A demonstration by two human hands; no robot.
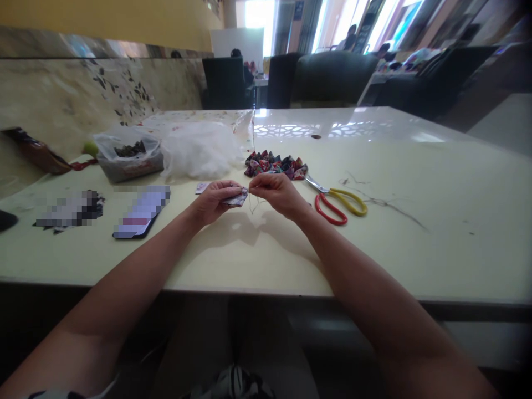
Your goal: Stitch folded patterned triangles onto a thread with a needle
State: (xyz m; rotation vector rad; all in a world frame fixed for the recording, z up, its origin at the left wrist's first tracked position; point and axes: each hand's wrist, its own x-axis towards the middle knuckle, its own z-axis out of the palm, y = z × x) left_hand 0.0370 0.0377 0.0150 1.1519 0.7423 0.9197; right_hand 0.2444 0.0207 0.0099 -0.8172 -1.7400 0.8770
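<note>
Above the pale table, my left hand (pixel 216 199) pinches a small piece of patterned fabric (pixel 238 198). My right hand (pixel 272 188) is closed at the fabric's right edge, thumb and fingertips pressed together. A thin thread (pixel 251 208) hangs in a loop below those fingertips; whether a needle is between them is too small to see. Just behind my right hand lies a cluster of small folded fabric pieces (pixel 276 164) in red and dark prints. Scissors (pixel 332 202) with one red and one yellow handle rest to its right.
Left of my hands are a phone (pixel 143 213) and a stack of fabric pieces (pixel 75 209). Behind them stand an open plastic bag (pixel 131 160) with dark contents and white stuffing (pixel 203 149). Loose threads (pixel 386 205) lie at right. Chairs (pixel 332 77) and people are beyond the table.
</note>
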